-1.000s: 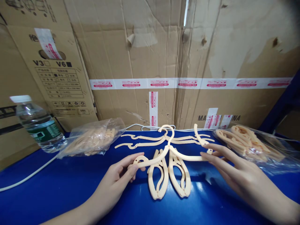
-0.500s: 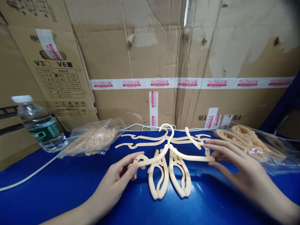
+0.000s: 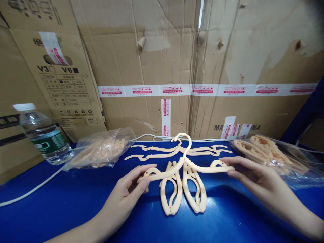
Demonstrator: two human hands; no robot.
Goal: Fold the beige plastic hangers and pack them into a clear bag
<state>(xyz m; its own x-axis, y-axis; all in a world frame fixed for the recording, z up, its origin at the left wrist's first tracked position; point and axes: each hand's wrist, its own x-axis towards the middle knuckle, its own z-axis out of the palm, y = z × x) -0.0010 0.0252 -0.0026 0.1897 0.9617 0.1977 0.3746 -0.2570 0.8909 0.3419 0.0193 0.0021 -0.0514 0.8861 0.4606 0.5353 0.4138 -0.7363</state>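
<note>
A cream folding clothes hanger [image 3: 169, 173] is held up between my two hands, its hook pointing upward. My left hand [image 3: 131, 187] pinches the left end, beside a rounded loop with a small hole. Thumb and fingers of my right hand [image 3: 255, 179] grip the tip of the right arm, where a matching loop stands up. Below and behind it, two folded hangers [image 3: 194, 207] lie side by side on the blue tabletop [image 3: 215, 224]. Farther back, unfolded hangers [image 3: 159, 155] lie spread out, partly overlapped by the held one.
Clear plastic bags of cream hangers lie at left [image 3: 101, 152] and right [image 3: 270, 155]. A water bottle [image 3: 48, 138] leans at the far left near a white cable [image 3: 32, 194]. Cardboard [image 3: 141, 64] rises behind the table.
The right arm's end piece, which stuck up inward, has swung down against the arm. My right fingers have closed in on that tip. My left hand has hardly moved.
</note>
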